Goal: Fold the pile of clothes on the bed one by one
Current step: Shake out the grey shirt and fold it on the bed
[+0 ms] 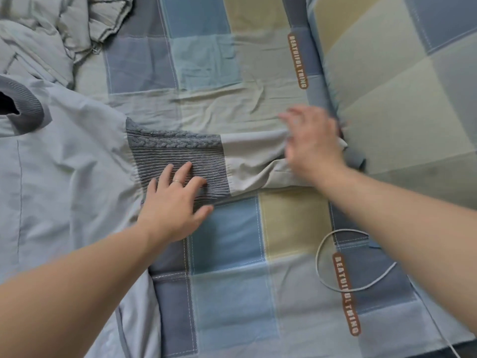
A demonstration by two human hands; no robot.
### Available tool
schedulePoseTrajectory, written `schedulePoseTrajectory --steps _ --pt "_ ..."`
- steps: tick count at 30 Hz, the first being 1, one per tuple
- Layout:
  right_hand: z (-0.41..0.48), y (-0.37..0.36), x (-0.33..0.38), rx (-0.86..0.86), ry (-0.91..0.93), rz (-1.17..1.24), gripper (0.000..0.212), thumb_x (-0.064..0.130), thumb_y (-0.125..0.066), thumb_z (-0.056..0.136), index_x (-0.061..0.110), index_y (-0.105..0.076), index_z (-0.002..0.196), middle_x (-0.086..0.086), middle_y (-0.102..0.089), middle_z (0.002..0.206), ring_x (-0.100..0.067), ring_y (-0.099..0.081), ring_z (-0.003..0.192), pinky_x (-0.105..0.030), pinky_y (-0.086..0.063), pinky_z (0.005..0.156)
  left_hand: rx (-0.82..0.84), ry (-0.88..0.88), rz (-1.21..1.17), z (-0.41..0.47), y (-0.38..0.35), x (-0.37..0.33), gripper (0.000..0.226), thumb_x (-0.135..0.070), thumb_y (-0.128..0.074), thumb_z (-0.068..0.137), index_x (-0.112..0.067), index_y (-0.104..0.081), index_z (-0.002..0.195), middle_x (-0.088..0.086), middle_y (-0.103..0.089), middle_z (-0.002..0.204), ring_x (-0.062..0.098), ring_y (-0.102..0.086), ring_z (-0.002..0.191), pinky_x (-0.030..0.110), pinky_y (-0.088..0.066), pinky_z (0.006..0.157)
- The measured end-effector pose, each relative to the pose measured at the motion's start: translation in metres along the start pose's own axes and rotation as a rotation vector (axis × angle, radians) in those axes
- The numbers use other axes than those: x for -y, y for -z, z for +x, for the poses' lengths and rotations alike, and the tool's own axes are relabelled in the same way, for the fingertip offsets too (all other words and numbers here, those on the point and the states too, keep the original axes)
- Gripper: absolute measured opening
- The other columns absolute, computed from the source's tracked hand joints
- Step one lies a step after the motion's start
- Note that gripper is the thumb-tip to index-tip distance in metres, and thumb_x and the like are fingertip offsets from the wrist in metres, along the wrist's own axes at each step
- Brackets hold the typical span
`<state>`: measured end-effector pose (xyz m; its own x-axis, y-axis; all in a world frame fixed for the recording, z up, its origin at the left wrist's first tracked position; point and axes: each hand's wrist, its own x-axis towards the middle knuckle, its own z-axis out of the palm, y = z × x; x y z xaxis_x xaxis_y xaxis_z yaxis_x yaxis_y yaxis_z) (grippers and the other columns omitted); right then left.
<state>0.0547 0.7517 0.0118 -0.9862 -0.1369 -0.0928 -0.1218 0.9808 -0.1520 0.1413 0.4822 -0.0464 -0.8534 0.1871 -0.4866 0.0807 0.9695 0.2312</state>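
Observation:
A light blue top [64, 177] with a grey ribbed collar [28, 109] lies spread flat on the left of the bed. Its sleeve [247, 156] stretches to the right, with a grey knitted panel [178, 156] at the shoulder end. My left hand [175, 202] rests flat on that knitted panel, fingers spread. My right hand [312, 143], blurred by motion, lies with straight fingers over the cuff end of the sleeve, beside the pillow.
More crumpled grey clothes [59, 29] lie at the top left. A checked pillow [402, 86] fills the right side. A grey cable [320, 259] loops over the checked bedsheet [232, 254] at the lower right.

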Motion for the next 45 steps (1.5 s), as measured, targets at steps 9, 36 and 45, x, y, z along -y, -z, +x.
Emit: schedulePoseTrajectory --steps 9,36,45 --pt "-0.022 -0.083 -0.035 0.489 -0.225 -0.157 0.067 0.061 -0.024 0.102 0.037 0.0 0.16 0.003 0.014 0.168 -0.025 0.01 0.155 -0.052 0.004 0.121 0.098 0.156 -0.05 0.037 -0.026 -0.009 0.069 -0.065 -0.041 0.097 -0.055 -0.002 0.154 -0.002 0.013 0.168 0.05 0.002 0.15 0.068 -0.015 0.117" --pt "-0.019 -0.084 0.292 0.394 0.07 -0.069 0.07 0.057 -0.033 0.101 0.039 0.002 0.159 0.007 0.01 0.168 -0.024 0.012 0.154 -0.055 0.003 0.122 -0.21 0.068 -0.015 -0.054 0.001 0.245 0.064 -0.053 -0.038 0.101 -0.037 -0.018 0.159 0.001 -0.004 0.17 0.03 0.002 0.155 0.053 0.001 0.124" --pt "-0.004 -0.163 0.565 0.334 0.175 0.014 0.072 0.052 -0.042 0.1 0.037 -0.004 0.16 0.006 0.002 0.169 -0.025 0.003 0.155 -0.054 -0.005 0.122 -0.465 0.162 0.047 -0.163 0.012 0.509 0.065 -0.052 -0.047 0.093 -0.028 -0.038 0.153 0.007 -0.021 0.166 0.034 -0.014 0.154 0.052 -0.005 0.122"
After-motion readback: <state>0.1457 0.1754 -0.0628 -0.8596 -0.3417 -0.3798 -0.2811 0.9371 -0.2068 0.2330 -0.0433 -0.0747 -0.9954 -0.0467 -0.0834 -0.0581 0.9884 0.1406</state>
